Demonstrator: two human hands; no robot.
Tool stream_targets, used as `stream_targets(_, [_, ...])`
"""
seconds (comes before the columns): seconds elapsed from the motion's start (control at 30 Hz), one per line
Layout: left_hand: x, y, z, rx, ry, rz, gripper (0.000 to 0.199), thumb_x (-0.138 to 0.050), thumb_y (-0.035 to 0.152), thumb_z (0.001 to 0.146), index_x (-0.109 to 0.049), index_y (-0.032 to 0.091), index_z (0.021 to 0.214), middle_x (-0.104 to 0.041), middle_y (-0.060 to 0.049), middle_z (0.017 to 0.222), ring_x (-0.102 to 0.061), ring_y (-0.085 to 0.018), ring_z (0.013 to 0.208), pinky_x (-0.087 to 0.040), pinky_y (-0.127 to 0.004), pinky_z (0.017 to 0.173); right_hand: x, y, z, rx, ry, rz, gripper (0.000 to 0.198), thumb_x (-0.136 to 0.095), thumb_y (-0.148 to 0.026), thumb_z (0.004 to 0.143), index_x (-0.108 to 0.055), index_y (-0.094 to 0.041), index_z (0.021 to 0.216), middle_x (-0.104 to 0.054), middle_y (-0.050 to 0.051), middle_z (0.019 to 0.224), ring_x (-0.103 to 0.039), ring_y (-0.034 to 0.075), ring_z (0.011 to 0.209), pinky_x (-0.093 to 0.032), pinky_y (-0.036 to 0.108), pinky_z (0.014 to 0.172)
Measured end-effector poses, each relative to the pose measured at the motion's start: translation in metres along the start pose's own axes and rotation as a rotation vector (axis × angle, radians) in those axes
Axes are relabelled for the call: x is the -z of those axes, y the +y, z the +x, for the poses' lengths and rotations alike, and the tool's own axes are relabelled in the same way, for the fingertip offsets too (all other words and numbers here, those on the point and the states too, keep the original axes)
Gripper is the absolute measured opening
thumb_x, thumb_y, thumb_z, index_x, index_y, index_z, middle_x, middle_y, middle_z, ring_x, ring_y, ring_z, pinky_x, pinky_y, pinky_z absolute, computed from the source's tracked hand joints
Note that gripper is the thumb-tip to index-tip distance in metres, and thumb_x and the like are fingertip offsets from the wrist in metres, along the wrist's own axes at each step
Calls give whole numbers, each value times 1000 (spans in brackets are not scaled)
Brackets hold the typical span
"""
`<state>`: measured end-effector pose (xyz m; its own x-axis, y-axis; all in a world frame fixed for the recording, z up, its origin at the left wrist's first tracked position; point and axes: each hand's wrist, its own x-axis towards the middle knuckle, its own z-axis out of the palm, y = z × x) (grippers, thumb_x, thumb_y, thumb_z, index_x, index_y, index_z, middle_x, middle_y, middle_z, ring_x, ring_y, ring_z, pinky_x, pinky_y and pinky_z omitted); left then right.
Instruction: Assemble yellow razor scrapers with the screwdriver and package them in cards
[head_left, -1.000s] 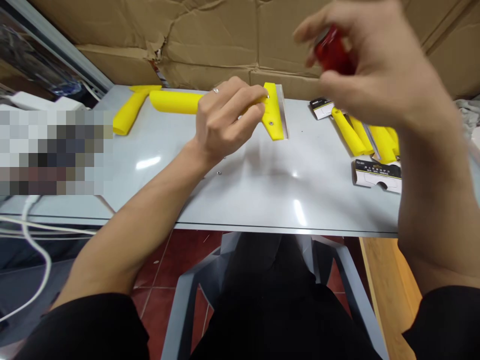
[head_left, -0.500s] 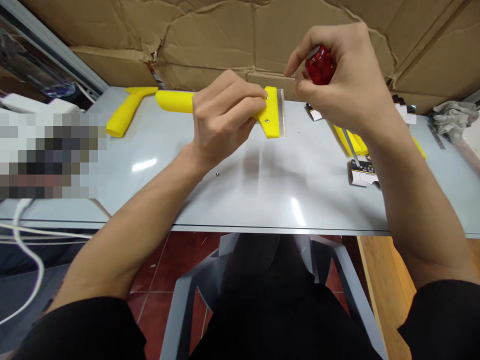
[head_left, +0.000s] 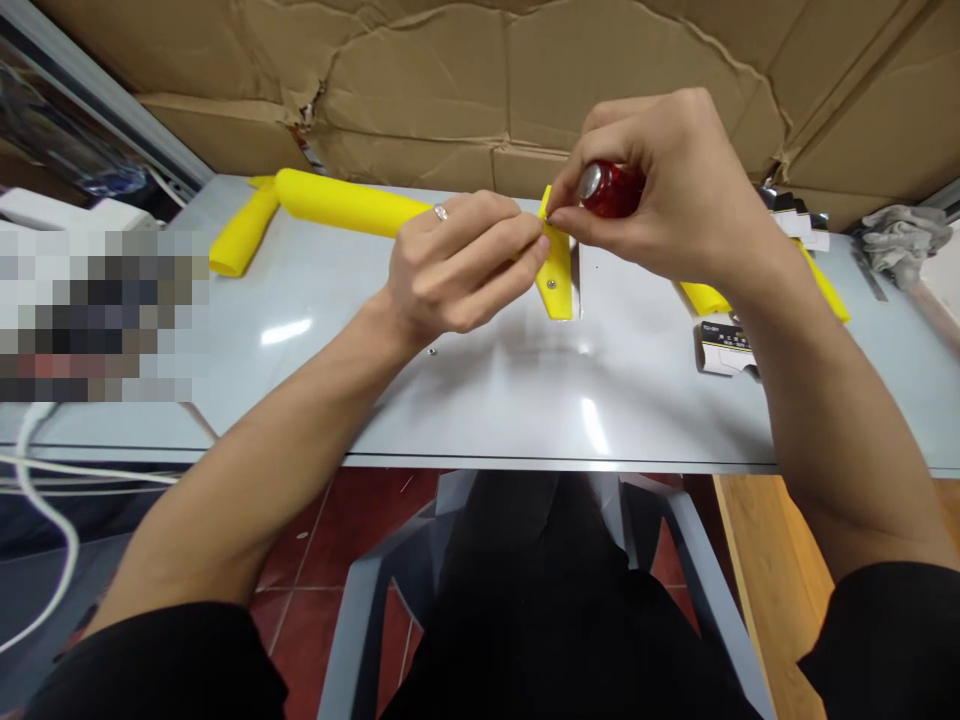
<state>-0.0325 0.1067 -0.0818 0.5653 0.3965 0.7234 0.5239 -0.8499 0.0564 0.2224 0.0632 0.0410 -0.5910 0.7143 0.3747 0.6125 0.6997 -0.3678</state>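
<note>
My left hand (head_left: 465, 262) is closed around a yellow scraper (head_left: 345, 205), its long handle pointing left and slightly up. A metal blade (head_left: 576, 278) lines the right edge of the scraper's flared head, where a small screw (head_left: 552, 284) shows in the lower part. My right hand (head_left: 660, 185) keeps a screwdriver's red handle (head_left: 611, 188) in the palm; its shaft is hidden. Thumb and index finger of this hand pinch at the upper part of the scraper head, on something tiny that I cannot make out. A small nut-like metal piece (head_left: 431, 351) lies on the table.
Another yellow scraper (head_left: 244, 230) lies at the back left of the white table (head_left: 480, 410). Right of my hands are a black-and-white packet (head_left: 724, 348), more yellow pieces (head_left: 705, 298) and a grey cloth (head_left: 911, 240). Cardboard (head_left: 420, 80) stands behind; a white cable (head_left: 64, 540) hangs at left.
My right hand has come down and left, bringing its fingertips to the scraper head. The scraper has tilted, head lower, and shifted a little. The screwdriver has turned and its shaft no longer shows.
</note>
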Motion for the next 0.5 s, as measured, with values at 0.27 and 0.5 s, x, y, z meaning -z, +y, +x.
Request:
stream_targets(0.27, [-9, -14, -6, -28, 23, 72, 28, -46, 44, 120, -71, 32, 123, -80, -3, 109, -85, -33, 114, -73, -64, 87, -8, 5, 3, -14, -34, -139, 17, -61, -31, 94, -72, -21, 103, -73, 0, 111, -52, 5, 89, -42, 26, 93])
stream_targets(0.5, [-9, 2, 0, 23, 27, 85, 41, -36, 43, 121, -74, 32, 110, -80, -4, 101, -85, -34, 111, -71, -66, 84, -15, 6, 2, 32, -26, -165, 13, -58, -22, 90, -68, -17, 98, -70, 2, 105, -44, 3, 82, -31, 20, 81])
